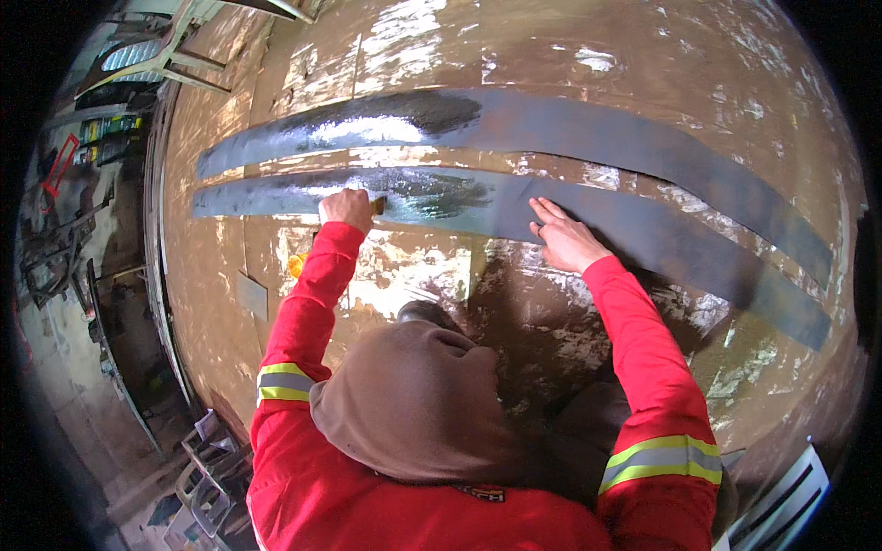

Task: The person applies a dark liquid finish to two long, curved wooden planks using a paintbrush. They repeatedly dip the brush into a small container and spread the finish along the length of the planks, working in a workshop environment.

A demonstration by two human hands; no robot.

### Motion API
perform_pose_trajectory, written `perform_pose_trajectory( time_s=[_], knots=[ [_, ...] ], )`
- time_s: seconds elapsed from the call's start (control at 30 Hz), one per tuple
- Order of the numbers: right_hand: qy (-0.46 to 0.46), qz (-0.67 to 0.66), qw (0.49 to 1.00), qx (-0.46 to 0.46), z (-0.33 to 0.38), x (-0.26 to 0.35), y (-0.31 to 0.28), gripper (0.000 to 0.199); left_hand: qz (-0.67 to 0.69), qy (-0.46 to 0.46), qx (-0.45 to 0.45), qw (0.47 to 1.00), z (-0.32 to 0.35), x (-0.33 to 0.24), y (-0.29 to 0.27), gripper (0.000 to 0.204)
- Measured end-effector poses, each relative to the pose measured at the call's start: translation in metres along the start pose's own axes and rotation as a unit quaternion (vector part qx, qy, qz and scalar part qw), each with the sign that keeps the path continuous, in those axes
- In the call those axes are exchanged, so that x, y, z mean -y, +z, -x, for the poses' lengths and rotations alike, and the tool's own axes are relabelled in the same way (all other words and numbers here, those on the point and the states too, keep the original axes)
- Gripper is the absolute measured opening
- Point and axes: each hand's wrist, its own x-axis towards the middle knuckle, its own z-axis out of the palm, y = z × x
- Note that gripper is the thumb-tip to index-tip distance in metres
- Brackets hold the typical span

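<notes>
Two long dark-grey strips lie side by side on a large brown, pale-smeared work surface. The nearer strip (625, 216) is wet and glossy left of centre and matt toward the right. The farther strip (551, 124) shows a similar wet, shiny stretch on its left half. My left hand (345, 208) is closed around a small brush (378, 206), its brownish bristles against the nearer strip's wet part; the handle is mostly hidden in the fist. My right hand (565, 237) rests on the nearer strip, fingers stretched out, holding nothing.
An orange-yellow container (297, 264) sits beside my left forearm, with a small grey square piece (252, 296) left of it. Pale chairs (165, 55) stand at the far left. A red hacksaw-like frame (60, 170) is among clutter on the left. My bent knee (418, 395) is between my arms.
</notes>
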Motion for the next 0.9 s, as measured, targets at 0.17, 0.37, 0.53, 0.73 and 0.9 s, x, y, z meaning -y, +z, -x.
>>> perform_pose_trajectory(
  time_s=[0.17, 0.37, 0.53, 0.73, 0.9],
  knots=[
    [-0.015, 0.002, 1.0, -0.004, -0.003, 0.007, -0.006, 0.044, 0.056, 0.11, -0.021, 0.992, 0.018, -0.073, 0.002, 0.015],
    [-0.006, 0.004, 1.0, 0.0, 0.0, 0.001, 0.0, 0.049, 0.258, 0.148, -0.001, 0.955, 0.026, -0.073, -0.018, 0.017],
    [-0.014, 0.012, 1.0, -0.015, -0.003, 0.0, 0.004, 0.049, 0.105, 0.042, -0.036, 0.993, 0.011, -0.006, 0.031, 0.015],
    [-0.024, -0.002, 0.999, -0.031, -0.001, 0.001, 0.005, 0.043, 0.107, 0.048, -0.053, 0.992, 0.025, -0.05, 0.005, 0.016],
    [-0.016, 0.027, 0.999, -0.016, -0.001, 0.001, 0.003, 0.046, 0.277, 0.162, -0.092, 0.942, 0.033, -0.11, -0.015, 0.016]
  ],
)
